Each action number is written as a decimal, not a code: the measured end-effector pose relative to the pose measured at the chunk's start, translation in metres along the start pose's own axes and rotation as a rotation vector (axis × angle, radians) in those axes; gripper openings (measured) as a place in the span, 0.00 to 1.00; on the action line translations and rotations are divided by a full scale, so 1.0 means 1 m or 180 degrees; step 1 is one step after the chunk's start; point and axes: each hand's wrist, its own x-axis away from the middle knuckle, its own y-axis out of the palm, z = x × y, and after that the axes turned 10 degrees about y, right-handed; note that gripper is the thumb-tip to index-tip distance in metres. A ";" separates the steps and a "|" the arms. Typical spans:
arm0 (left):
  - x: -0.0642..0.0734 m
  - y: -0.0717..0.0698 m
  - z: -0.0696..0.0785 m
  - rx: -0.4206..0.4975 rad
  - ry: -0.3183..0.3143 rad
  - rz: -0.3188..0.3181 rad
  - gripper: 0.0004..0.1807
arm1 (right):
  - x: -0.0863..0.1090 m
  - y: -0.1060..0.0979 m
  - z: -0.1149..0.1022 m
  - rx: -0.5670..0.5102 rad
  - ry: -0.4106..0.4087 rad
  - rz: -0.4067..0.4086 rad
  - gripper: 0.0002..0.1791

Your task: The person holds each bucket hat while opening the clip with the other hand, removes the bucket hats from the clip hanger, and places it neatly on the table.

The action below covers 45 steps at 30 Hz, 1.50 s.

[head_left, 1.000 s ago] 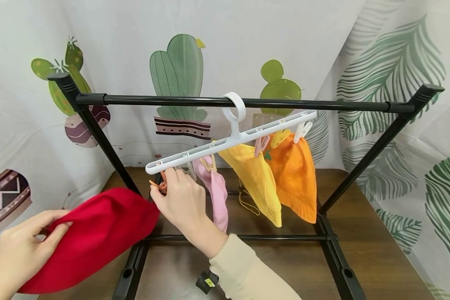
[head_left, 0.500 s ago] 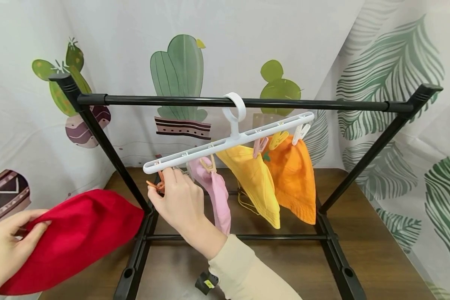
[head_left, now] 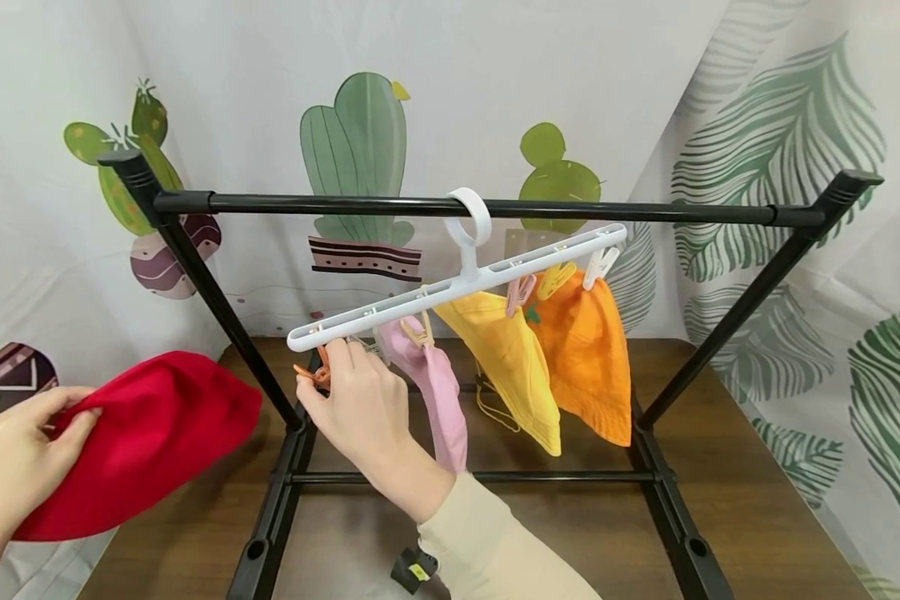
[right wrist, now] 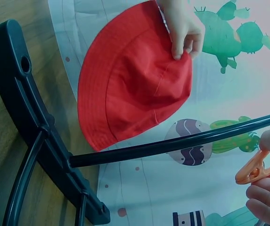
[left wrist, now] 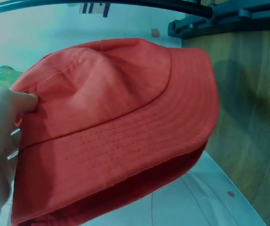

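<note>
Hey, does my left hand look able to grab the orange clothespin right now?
Probably not as things stand: your left hand is occupied pinching the red bucket hat, and your right hand has the orange clothespin between its thumb and fingers.

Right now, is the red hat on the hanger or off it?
Off: the left fingers pinch the red hat, and it hangs apart from the white hanger.

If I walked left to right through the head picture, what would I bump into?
Left grip, red hat, right grip pinching the orange clip, pink cloth, yellow hat, orange hat.
</note>
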 end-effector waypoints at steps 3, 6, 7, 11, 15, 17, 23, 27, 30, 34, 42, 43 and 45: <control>-0.007 0.004 -0.003 -0.0207 -0.0033 -0.0135 0.08 | 0.000 0.000 0.000 0.0009 -0.0003 0.0017 0.13; -0.014 0.010 -0.006 -0.0343 -0.0101 -0.0269 0.08 | 0.000 0.001 0.000 0.0026 -0.0002 0.0024 0.13; -0.017 0.013 -0.007 -0.0380 -0.0145 -0.0303 0.07 | 0.000 0.001 0.000 0.0033 -0.0005 0.0032 0.13; -0.025 0.024 -0.009 -0.0422 -0.0393 -0.0452 0.08 | 0.000 0.000 -0.001 0.0053 -0.0024 0.0068 0.13; -0.034 0.035 -0.013 -0.0389 -0.0527 -0.0542 0.09 | 0.000 0.000 -0.001 0.0067 -0.0037 0.0094 0.13; -0.037 0.041 -0.015 -0.0363 -0.0554 -0.0560 0.09 | 0.000 0.000 -0.001 0.0047 -0.0037 0.0073 0.13; -0.045 0.059 -0.019 -0.0350 -0.0717 -0.0656 0.11 | 0.001 0.000 0.000 0.0053 -0.0025 0.0019 0.13; -0.046 0.070 -0.017 -0.0376 -0.0768 -0.0696 0.12 | 0.001 0.000 0.000 0.0068 -0.0027 0.0036 0.13; -0.045 0.079 -0.014 -0.0416 -0.0755 -0.0671 0.12 | 0.001 0.000 0.001 0.0073 -0.0023 0.0044 0.14; -0.039 0.094 -0.010 -0.0450 -0.0630 -0.0459 0.10 | 0.000 0.001 0.001 0.0081 -0.0030 0.0045 0.14; -0.024 0.124 0.000 -0.0356 -0.0197 -0.0148 0.10 | -0.001 0.003 0.003 0.0101 -0.0080 0.0092 0.13; -0.023 0.127 0.002 -0.0352 -0.0109 -0.0136 0.10 | -0.001 0.003 0.003 0.0098 -0.0087 0.0095 0.13; -0.020 0.133 0.004 -0.0347 0.0105 -0.0119 0.10 | -0.002 0.003 0.003 0.0108 -0.0088 0.0097 0.13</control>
